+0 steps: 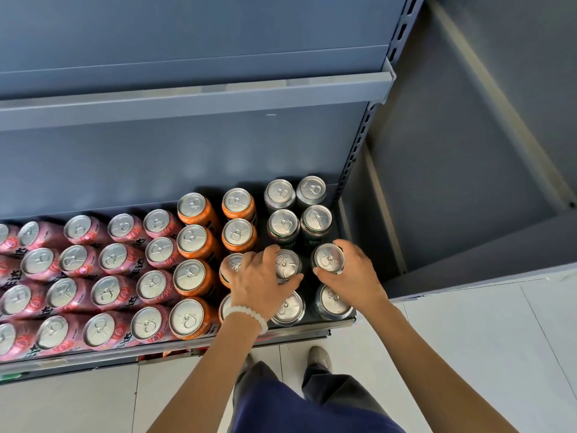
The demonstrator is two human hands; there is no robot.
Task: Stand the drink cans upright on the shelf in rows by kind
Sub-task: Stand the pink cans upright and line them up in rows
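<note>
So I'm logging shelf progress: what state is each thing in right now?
Pink cans: upright, in rows.
Orange cans: upright, two rows.
Dark cans: upright, two rows.
Left hand: fingers spread over can tops.
Right hand: grips a dark can.
Upper shelf: bare where visible.

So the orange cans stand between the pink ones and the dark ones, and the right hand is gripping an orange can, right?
Not quite. The head view shows the right hand gripping a dark can in the rightmost row. The orange cans do stand between the pink cans and the dark ones.
</note>
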